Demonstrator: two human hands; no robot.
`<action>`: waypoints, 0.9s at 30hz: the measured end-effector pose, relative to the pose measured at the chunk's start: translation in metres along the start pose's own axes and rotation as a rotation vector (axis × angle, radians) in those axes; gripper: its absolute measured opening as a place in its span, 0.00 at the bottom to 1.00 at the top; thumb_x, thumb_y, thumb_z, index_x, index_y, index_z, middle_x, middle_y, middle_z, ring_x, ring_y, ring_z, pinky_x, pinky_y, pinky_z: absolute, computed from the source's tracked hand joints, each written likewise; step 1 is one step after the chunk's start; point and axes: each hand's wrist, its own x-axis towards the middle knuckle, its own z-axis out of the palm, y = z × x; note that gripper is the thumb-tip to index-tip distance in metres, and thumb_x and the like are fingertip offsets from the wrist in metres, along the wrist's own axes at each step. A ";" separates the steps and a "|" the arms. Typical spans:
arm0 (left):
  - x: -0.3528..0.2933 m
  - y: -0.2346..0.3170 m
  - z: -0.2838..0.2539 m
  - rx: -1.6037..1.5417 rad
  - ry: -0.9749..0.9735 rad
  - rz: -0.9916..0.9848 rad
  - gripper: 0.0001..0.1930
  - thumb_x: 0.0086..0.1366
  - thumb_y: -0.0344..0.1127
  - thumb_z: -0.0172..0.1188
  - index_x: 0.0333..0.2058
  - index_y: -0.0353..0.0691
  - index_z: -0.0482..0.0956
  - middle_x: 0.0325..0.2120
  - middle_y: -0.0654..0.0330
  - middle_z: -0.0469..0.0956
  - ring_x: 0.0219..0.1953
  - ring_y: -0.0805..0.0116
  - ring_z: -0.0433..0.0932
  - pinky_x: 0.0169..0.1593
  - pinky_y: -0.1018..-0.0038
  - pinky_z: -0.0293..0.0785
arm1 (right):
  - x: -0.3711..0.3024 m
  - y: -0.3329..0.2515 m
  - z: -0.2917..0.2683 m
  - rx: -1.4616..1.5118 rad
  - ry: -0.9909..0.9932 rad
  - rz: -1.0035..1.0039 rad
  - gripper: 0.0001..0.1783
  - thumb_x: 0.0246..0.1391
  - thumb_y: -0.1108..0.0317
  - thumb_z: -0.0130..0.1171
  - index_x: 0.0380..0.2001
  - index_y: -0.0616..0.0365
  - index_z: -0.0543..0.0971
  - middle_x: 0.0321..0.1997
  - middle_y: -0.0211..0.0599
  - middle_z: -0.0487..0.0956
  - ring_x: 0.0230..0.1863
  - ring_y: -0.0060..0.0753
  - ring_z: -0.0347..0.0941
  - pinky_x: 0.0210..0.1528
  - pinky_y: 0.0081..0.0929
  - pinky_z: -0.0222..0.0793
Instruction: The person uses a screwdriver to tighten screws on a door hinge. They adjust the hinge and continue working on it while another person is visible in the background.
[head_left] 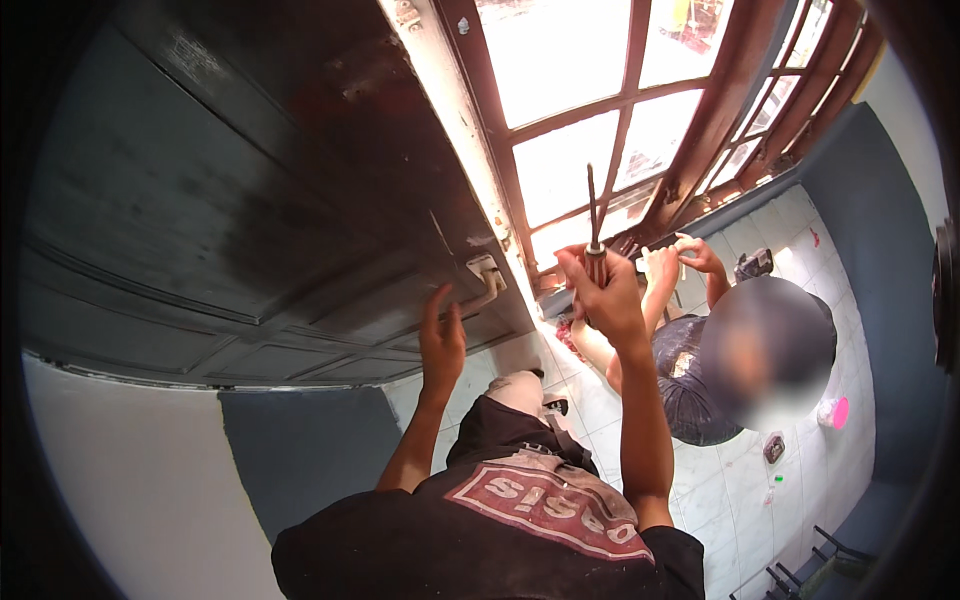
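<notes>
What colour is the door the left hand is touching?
Dark grey-black, with worn paint; the door shows in the head view by the left hand.

So the wearer has on a black short-sleeved t-shirt [480, 530] with a big faded red print across the chest, kind of a slanted block shape with pale lettering inside and a thin pale outline. The print looks worn and a bit cracked. Dark shorts [505, 425] below that, ending above a bare knee. Both forearms are bare from the sleeves down, and I can't spot any watch, rings or gloves on the left hand [441, 340] or right hand [606, 295].
</notes>
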 end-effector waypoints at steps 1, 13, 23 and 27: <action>-0.001 -0.016 -0.004 0.104 -0.027 0.006 0.17 0.77 0.43 0.48 0.56 0.40 0.73 0.16 0.69 0.63 0.17 0.81 0.61 0.22 0.77 0.57 | -0.001 0.015 0.000 -0.005 -0.014 0.009 0.15 0.61 0.61 0.64 0.40 0.64 0.83 0.19 0.28 0.75 0.15 0.14 0.69 0.14 0.17 0.62; -0.077 -0.058 0.022 0.457 0.093 0.184 0.16 0.76 0.45 0.49 0.43 0.36 0.76 0.29 0.48 0.78 0.30 0.60 0.75 0.36 0.66 0.72 | -0.070 0.160 -0.063 0.043 -0.151 0.344 0.17 0.63 0.61 0.61 0.45 0.65 0.78 0.21 0.27 0.75 0.12 0.15 0.66 0.13 0.17 0.59; -0.196 -0.045 0.021 0.458 0.246 -0.033 0.16 0.76 0.39 0.46 0.30 0.36 0.71 0.18 0.64 0.64 0.21 0.76 0.61 0.26 0.71 0.60 | -0.138 0.193 -0.109 -0.130 -0.487 0.483 0.18 0.63 0.61 0.61 0.51 0.60 0.78 0.23 0.29 0.76 0.12 0.15 0.65 0.12 0.19 0.59; -0.238 -0.032 0.017 0.644 0.272 -0.293 0.18 0.76 0.42 0.47 0.29 0.35 0.70 0.18 0.63 0.64 0.22 0.72 0.63 0.29 0.69 0.63 | -0.150 0.189 -0.079 -0.230 -0.426 0.355 0.28 0.56 0.69 0.57 0.62 0.51 0.74 0.19 0.24 0.72 0.14 0.15 0.67 0.18 0.21 0.66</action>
